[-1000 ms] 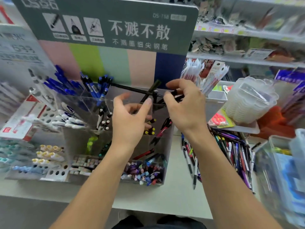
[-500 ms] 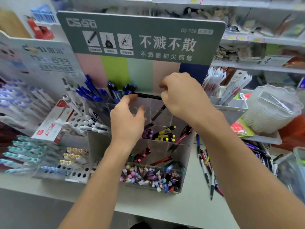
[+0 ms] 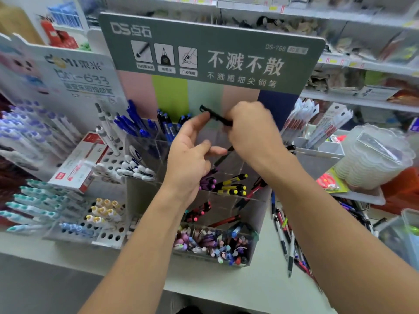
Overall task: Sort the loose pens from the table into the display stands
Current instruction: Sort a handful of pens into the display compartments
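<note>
Our right hand (image 3: 254,130) is curled tight around one end of a black pen (image 3: 215,116), held above the back row of the clear acrylic display stand (image 3: 256,214). Our left hand (image 3: 190,159), at eight o'clock from the right, hangs half open with its thumb tip touching the pen's free end. More loose pens (image 3: 285,236) lie on the table (image 3: 260,288) at four o'clock from the stand.

You held a black pen (image 3: 216,117) before a grey-green sign (image 3: 210,51) with white lettering and pastel stripes.
</note>
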Motion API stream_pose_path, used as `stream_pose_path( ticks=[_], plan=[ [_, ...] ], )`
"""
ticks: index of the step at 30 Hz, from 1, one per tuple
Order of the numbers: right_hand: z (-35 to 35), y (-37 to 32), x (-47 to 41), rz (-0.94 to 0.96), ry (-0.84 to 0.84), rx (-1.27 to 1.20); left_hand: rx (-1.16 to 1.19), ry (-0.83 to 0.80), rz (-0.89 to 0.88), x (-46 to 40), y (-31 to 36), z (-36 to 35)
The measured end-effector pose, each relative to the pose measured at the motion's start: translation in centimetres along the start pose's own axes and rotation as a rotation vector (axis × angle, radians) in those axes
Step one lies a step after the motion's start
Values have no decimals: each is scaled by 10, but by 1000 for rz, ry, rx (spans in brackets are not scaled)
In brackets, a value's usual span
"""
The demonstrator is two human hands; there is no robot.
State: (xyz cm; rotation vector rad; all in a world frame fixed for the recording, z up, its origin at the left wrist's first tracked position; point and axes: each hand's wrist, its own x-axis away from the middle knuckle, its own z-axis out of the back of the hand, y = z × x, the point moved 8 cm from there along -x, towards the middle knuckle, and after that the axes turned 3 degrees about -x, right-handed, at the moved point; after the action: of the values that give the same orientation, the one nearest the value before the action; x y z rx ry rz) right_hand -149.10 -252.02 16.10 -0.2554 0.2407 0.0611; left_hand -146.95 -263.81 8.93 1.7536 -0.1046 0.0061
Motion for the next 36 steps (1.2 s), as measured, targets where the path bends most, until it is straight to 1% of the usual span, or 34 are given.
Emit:
stream_pose_path(
  ticks=[2,3,5,6,7,9,10,14,16,17,20,21,22,24,26,28,30,31,34,36],
  plan=[
    [24,20,9,10,185,-224,-41,4,-89,3,9,-4],
    [33,31,16,-15,249,-391,-103,31,-143,4,12,-1],
    [35,51,29,-114,265,-683,-308,94,-253,6,17,5],
    [31,59,34,-147,241,-751,-414,93,-301,7,17,3],
    [26,66,37,-160,209,-744,-506,65,-331,7,17,-5],
    [18,76,42,-138,157,-621,-618,0,-345,9,13,-22],
    [18,79,43,-125,166,-601,-643,-9,-347,10,12,-28],
    [33,97,52,-156,328,-763,-669,66,-362,3,14,-31],
    [38,106,54,-163,333,-690,-641,35,-358,-1,12,-33],
    [35,108,51,-165,279,-628,-620,0,-359,-2,11,-36],
    [6,105,43,-176,-50,-462,-607,-106,-399,1,11,-49],
    [2,105,43,-178,-99,-429,-615,-133,-412,2,11,-54],
    [2,108,45,-196,-93,-455,-628,-154,-424,3,11,-58],
    [6,120,54,-274,-42,-590,-639,-183,-441,4,9,-64],
    [0,128,64,-329,-88,-737,-618,-209,-450,4,6,-71],
    [-11,127,66,-326,-120,-931,-604,-215,-491,5,9,-80],
    [-17,126,64,-310,-95,-1132,-612,-195,-585,5,18,-88],
    [-18,127,63,-303,-86,-1185,-624,-175,-625,5,22,-92],
    [-16,137,69,-296,-80,-1168,-677,-124,-662,2,23,-101],
    [-10,157,79,-324,-32,-1109,-741,-86,-675,7,21,-107]
  ],
)
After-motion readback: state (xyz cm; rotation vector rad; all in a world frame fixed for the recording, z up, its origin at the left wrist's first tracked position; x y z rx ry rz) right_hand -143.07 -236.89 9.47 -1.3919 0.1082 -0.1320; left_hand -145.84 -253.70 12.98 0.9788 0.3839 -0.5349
